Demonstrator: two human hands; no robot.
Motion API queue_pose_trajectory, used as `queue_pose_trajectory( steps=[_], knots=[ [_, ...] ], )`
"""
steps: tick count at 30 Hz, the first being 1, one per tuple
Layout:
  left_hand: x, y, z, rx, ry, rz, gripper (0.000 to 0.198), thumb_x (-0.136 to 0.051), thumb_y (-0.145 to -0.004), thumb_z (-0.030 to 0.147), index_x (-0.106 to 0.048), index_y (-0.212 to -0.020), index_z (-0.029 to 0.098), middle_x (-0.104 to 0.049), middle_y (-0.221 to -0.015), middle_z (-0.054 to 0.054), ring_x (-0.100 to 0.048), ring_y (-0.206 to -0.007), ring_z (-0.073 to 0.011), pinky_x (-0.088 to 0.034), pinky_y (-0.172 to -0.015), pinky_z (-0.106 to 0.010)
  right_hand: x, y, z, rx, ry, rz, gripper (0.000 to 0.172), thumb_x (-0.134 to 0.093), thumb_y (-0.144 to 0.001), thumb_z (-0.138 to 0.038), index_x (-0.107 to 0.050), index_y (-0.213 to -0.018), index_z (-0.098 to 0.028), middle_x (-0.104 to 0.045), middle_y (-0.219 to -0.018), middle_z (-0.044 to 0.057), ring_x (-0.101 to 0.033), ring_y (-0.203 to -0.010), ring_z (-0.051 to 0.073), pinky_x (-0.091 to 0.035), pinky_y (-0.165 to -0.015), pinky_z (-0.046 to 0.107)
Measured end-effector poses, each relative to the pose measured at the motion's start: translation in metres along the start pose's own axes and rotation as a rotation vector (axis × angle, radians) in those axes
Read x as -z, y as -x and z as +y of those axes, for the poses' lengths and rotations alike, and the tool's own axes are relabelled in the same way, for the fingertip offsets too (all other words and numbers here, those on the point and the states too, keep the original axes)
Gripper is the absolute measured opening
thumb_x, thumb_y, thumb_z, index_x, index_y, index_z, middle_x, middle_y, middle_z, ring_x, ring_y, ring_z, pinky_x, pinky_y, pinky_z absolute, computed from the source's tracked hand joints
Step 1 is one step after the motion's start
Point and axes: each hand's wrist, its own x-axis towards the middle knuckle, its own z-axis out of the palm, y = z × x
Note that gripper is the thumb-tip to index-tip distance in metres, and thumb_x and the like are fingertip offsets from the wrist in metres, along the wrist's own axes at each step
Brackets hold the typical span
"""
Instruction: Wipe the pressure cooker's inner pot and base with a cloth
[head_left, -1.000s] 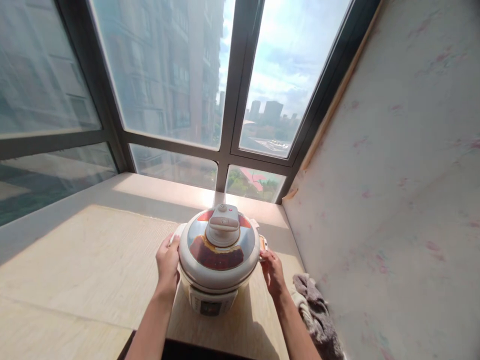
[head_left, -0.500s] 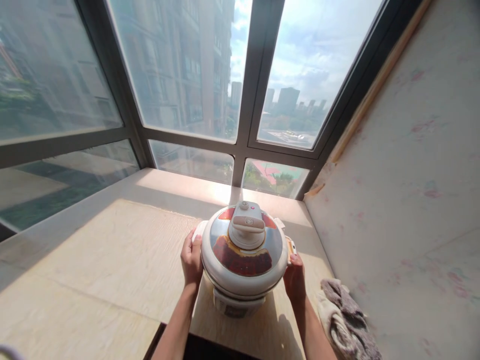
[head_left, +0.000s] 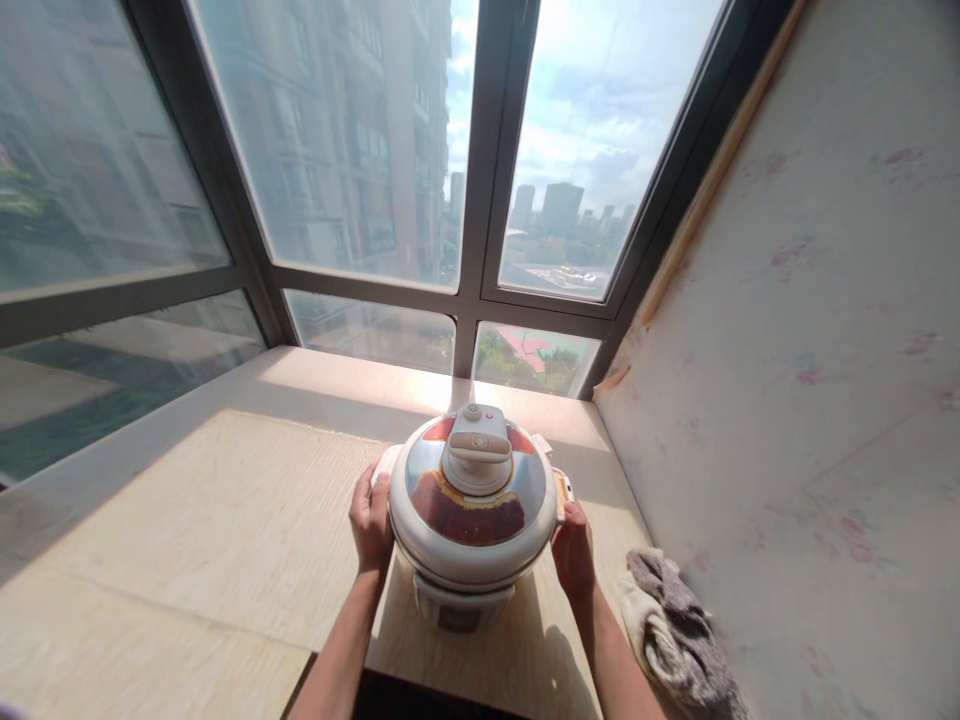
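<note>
White, round-bodied electric pressure cooker [head_left: 472, 545] is being held between left hand [head_left: 373, 515] and right hand [head_left: 574, 550], over a pale wood-grain board [head_left: 225, 540].
Nearest, both forearms are slanting forward and inward; a rumpled grey-and-cream cloth [head_left: 679, 635] is lying right of the right one. The silver-and-reddish-brown lid [head_left: 465, 508] is covering the cooker, hiding any contents; whether the base is touching the board, cannot tell. Left hand is closing round the white left side handle [head_left: 385, 467], thumb uppermost; right hand is gripping the right side handle [head_left: 562, 487] from below, fingertips curling up. Beyond, a dark-framed window [head_left: 469, 305] is rising behind the cooker.
</note>
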Motion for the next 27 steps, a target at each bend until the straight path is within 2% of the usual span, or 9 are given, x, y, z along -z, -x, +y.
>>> queue_pose_trajectory(
  steps=[3, 5, 8, 11, 14, 19, 24, 27],
  knots=[
    [-0.001, -0.001, -0.003, 0.015, 0.031, 0.005, 0.050, -0.059, -0.088, 0.056, -0.069, -0.117, 0.017, -0.070, -0.125, -0.016, -0.064, -0.121, -0.0322, -0.048, -0.107, -0.043, 0.014, -0.001, 0.002, -0.001, 0.035, 0.030, 0.044, -0.074, -0.079, -0.061, -0.072, -0.100, -0.023, -0.078, -0.095, 0.008, -0.072, -0.089, 0.029, -0.058, -0.083, 0.042],
    [-0.001, -0.001, -0.004, 0.032, 0.059, 0.014, 0.051, -0.061, -0.086, 0.056, -0.068, -0.118, 0.016, -0.070, -0.124, -0.016, -0.065, -0.119, -0.0321, -0.049, -0.105, -0.044, 0.024, -0.001, -0.002, -0.025, 0.074, 0.057, 0.049, -0.081, -0.073, -0.061, -0.072, -0.102, -0.023, -0.077, -0.102, 0.008, -0.071, -0.090, 0.027, -0.058, -0.084, 0.042],
    [-0.003, -0.001, -0.002, 0.034, 0.068, 0.028, 0.052, -0.061, -0.085, 0.056, -0.067, -0.117, 0.016, -0.071, -0.120, -0.015, -0.066, -0.114, -0.0312, -0.052, -0.101, -0.042, 0.033, 0.001, -0.016, -0.006, 0.154, 0.149, 0.057, -0.089, -0.065, -0.055, -0.071, -0.111, -0.025, -0.075, -0.118, 0.008, -0.069, -0.106, 0.028, -0.056, -0.093, 0.043],
    [-0.005, -0.001, 0.000, 0.027, 0.069, 0.036, 0.052, -0.062, -0.084, 0.056, -0.067, -0.115, 0.015, -0.071, -0.118, -0.015, -0.066, -0.113, -0.0305, -0.052, -0.100, -0.041, 0.031, 0.008, -0.041, 0.103, 0.260, 0.193, 0.056, -0.090, -0.066, -0.051, -0.071, -0.112, -0.025, -0.072, -0.125, 0.010, -0.063, -0.122, 0.030, -0.050, -0.104, 0.045],
    [-0.007, 0.000, -0.001, 0.058, 0.105, 0.041, 0.054, -0.062, -0.082, 0.056, -0.065, -0.117, 0.015, -0.071, -0.119, -0.015, -0.066, -0.113, -0.0300, -0.052, -0.099, -0.040, 0.015, 0.017, -0.073, 0.186, 0.354, 0.090, 0.049, -0.084, -0.075, -0.050, -0.072, -0.115, -0.025, -0.071, -0.129, 0.011, -0.061, -0.125, 0.031, -0.048, -0.106, 0.047],
    [-0.006, -0.002, -0.007, 0.106, 0.115, 0.037, 0.060, -0.062, -0.081, 0.059, -0.063, -0.121, 0.015, -0.070, -0.118, -0.014, -0.067, -0.110, -0.0291, -0.053, -0.096, -0.040, -0.031, 0.025, -0.113, 0.268, 0.416, -0.170, 0.040, -0.078, -0.084, -0.047, -0.074, -0.119, -0.026, -0.071, -0.130, 0.010, -0.064, -0.118, 0.030, -0.048, -0.106, 0.047],
    [0.000, -0.006, 0.000, 0.020, -0.021, 0.027, 0.050, -0.061, -0.081, 0.054, -0.067, -0.112, 0.015, -0.071, -0.116, -0.015, -0.066, -0.113, -0.0317, -0.051, -0.100, -0.042, -0.078, 0.006, -0.121, 0.431, 0.521, -0.415, 0.031, -0.071, -0.092, -0.039, -0.073, -0.121, -0.027, -0.070, -0.130, 0.008, -0.061, -0.126, 0.030, -0.047, -0.108, 0.046],
    [0.002, -0.006, 0.005, 0.008, -0.044, 0.020, 0.051, -0.061, -0.080, 0.055, -0.068, -0.111, 0.015, -0.072, -0.116, -0.015, -0.066, -0.112, -0.0320, -0.051, -0.100, -0.043, -0.100, -0.012, -0.117, 0.545, 0.667, -0.559, 0.035, -0.067, -0.094, -0.036, -0.068, -0.127, -0.026, -0.064, -0.140, 0.011, -0.057, -0.132, 0.029, -0.046, -0.110, 0.047]
  ],
)
